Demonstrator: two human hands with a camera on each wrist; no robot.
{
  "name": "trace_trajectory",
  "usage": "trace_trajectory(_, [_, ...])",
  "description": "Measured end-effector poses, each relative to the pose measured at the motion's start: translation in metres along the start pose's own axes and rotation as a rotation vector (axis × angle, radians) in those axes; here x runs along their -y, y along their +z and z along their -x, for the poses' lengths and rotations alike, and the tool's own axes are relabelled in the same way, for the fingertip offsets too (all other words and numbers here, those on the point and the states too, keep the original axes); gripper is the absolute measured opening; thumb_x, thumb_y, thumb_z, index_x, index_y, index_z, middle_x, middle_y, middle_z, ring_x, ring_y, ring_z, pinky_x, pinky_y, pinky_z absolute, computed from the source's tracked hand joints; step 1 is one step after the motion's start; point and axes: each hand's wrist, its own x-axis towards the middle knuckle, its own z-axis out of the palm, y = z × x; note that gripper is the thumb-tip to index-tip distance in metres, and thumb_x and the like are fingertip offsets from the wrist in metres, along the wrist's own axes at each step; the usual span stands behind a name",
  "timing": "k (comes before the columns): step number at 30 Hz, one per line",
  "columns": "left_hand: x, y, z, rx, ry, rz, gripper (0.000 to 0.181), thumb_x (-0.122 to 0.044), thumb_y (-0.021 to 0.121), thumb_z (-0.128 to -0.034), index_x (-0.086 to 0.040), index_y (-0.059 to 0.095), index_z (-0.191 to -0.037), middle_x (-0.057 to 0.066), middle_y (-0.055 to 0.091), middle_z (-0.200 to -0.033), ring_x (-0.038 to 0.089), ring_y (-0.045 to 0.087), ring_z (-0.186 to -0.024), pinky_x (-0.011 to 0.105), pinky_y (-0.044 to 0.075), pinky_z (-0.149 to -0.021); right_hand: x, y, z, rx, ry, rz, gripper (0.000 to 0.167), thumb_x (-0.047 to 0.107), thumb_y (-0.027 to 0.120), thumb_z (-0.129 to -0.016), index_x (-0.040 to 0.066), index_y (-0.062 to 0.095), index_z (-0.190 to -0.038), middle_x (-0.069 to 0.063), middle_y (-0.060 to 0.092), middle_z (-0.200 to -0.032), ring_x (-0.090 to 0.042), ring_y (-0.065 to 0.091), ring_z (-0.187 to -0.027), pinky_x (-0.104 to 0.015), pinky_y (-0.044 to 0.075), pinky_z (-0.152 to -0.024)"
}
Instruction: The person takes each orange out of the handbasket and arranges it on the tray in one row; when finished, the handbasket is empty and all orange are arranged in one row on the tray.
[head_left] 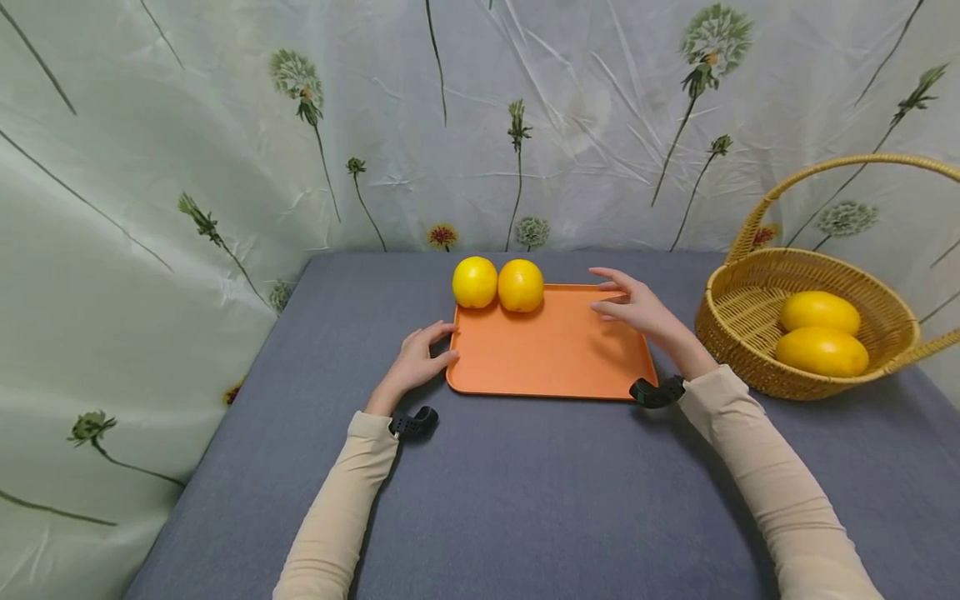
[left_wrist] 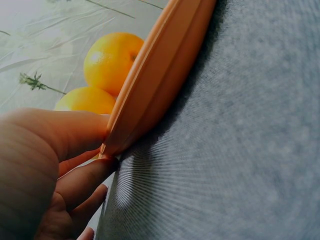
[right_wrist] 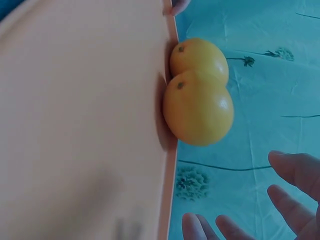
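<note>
Oranges (head_left: 521, 286) lie on the tray (head_left: 540, 358), basket (head_left: 723, 343) at right.

Touches left edge of the tray (head_left: 547, 358) with left hand (head_left: 417, 357); holds spread right hand (head_left: 637, 308) above the far-right corner.

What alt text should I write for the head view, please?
Left hand holds the left edge of a tray with two oranges at its back left; right hand hovers near its right end. A basket at right holds two yellow fruits.

Orange tray (head_left: 551, 358); yellow fruits (head_left: 521, 286); dandelion-patterned backdrop (head_left: 420, 125)
</note>
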Motion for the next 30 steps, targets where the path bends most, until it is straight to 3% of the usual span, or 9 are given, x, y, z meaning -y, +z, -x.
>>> trace_trajectory(6, [-0.002, -0.001, 0.0, 0.005, 0.0, 0.004, 0.047, -0.019, 0.063, -0.0874, -0.003, 0.052, -0.13, 0.019, 0.051, -0.138, 0.035, 0.035, -0.139, 0.056, 0.015, -0.116, -0.003, -0.01, 0.013, -0.016, -0.029, 0.003, 0.066, 0.024, 0.055, -0.094, 0.017, 0.021, -0.15, -0.023, 0.024, -0.15, -0.04, 0.04, -0.131, -0.051, 0.044, -0.101])
trace_trajectory(11, [-0.001, -0.001, 0.0, 0.011, -0.008, 0.001, 0.047, -0.02, 0.062, -0.088, -0.003, 0.052, -0.131, 0.019, 0.05, -0.139, 0.035, 0.035, -0.139, 0.055, 0.014, -0.116, -0.003, -0.019, 0.026, -0.036, -0.028, 0.031, 0.066, 0.025, 0.056, -0.094, 0.016, 0.022, -0.15, -0.024, 0.028, -0.148, -0.042, 0.038, -0.132, -0.034, 0.051, -0.093])
trace_trajectory(17, [-0.001, -0.001, -0.001, 0.025, -0.036, 0.008, 0.047, -0.021, 0.062, -0.0888, -0.004, 0.051, -0.132, 0.017, 0.047, -0.142, 0.033, 0.032, -0.141, 0.054, 0.013, -0.117, -0.012, -0.033, 0.037, -0.04, -0.029, 0.056, 0.066, 0.026, 0.056, -0.093, 0.017, 0.023, -0.15, -0.024, 0.029, -0.147, -0.038, 0.04, -0.131, -0.033, 0.052, -0.091])
trace_trajectory(20, [-0.001, -0.001, -0.001, 0.022, -0.03, 0.003, 0.047, -0.021, 0.062, -0.0887, -0.004, 0.051, -0.132, 0.018, 0.048, -0.142, 0.033, 0.033, -0.14, 0.054, 0.014, -0.117, -0.014, -0.04, 0.044, -0.059, -0.049, 0.081, 0.064, 0.024, 0.055, -0.094, 0.015, 0.023, -0.149, -0.024, 0.032, -0.145, -0.014, 0.054, -0.117, -0.022, 0.053, -0.084])
trace_trajectory(24, [-0.001, -0.001, 0.0, 0.02, -0.02, 0.0, 0.048, -0.021, 0.062, -0.0885, -0.004, 0.051, -0.132, 0.019, 0.048, -0.141, 0.034, 0.034, -0.139, 0.055, 0.014, -0.116, -0.008, -0.049, 0.057, -0.092, -0.071, 0.102, 0.061, 0.018, 0.052, -0.096, 0.011, 0.022, -0.149, -0.024, 0.033, -0.142, 0.016, 0.05, -0.096, -0.012, 0.051, -0.078])
trace_trajectory(30, [0.0, -0.001, -0.001, 0.023, -0.022, 0.006, 0.048, -0.022, 0.061, -0.0886, -0.004, 0.051, -0.132, 0.018, 0.048, -0.141, 0.034, 0.033, -0.14, 0.054, 0.014, -0.117, -0.011, -0.065, 0.071, -0.151, -0.05, 0.114, 0.059, 0.018, 0.051, -0.096, 0.018, 0.024, -0.149, -0.016, 0.038, -0.137, 0.018, 0.051, -0.092, -0.01, 0.05, -0.077])
